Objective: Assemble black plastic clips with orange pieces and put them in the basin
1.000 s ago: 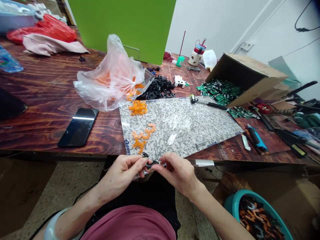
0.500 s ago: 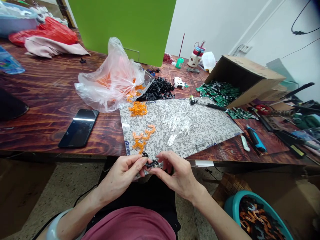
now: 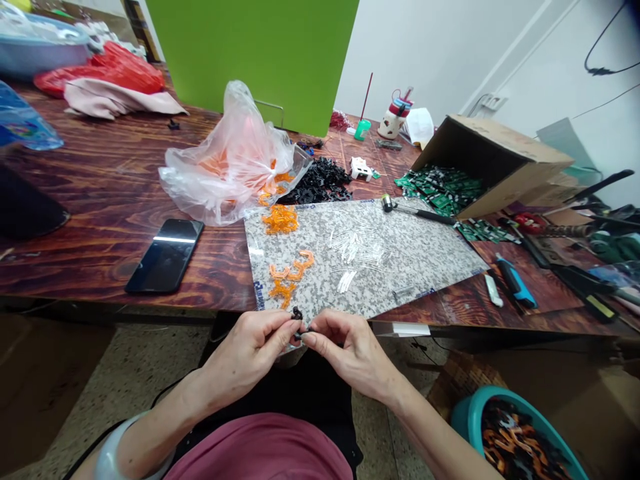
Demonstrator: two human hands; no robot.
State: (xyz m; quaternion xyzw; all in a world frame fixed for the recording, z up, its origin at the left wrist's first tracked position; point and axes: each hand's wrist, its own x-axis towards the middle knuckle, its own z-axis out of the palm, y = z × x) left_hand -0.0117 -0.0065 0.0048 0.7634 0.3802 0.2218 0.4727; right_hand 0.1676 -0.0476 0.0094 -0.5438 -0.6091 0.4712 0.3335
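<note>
Between my two hands, just past the table's front edge, is a small curved black plastic part [image 3: 297, 313], mostly hidden by fingers. My left hand [image 3: 260, 343] pinches it between thumb and fingers. My right hand [image 3: 345, 343] is closed on its other end, thumb and fingertips pressed together. Just beyond my hands, on the speckled board [image 3: 425, 247], lie several loose orange clips [image 3: 283, 290] and a small orange pile [image 3: 281, 219]. Thin white strips [image 3: 357, 247] are spread over the board's middle.
A heap of black parts [image 3: 320, 181] sits behind the board beside a plastic bag [image 3: 235, 160]. A phone [image 3: 165, 257] lies left. Right are a hammer [image 3: 420, 211], a cardboard box [image 3: 515, 150] of green pieces and a blue cutter [image 3: 517, 283]. A teal tub [image 3: 465, 413] stands below.
My right thumb and fingers have closed further around the black part, covering more of it. The whole view has shifted slightly, so the table things appear a little further right.
</note>
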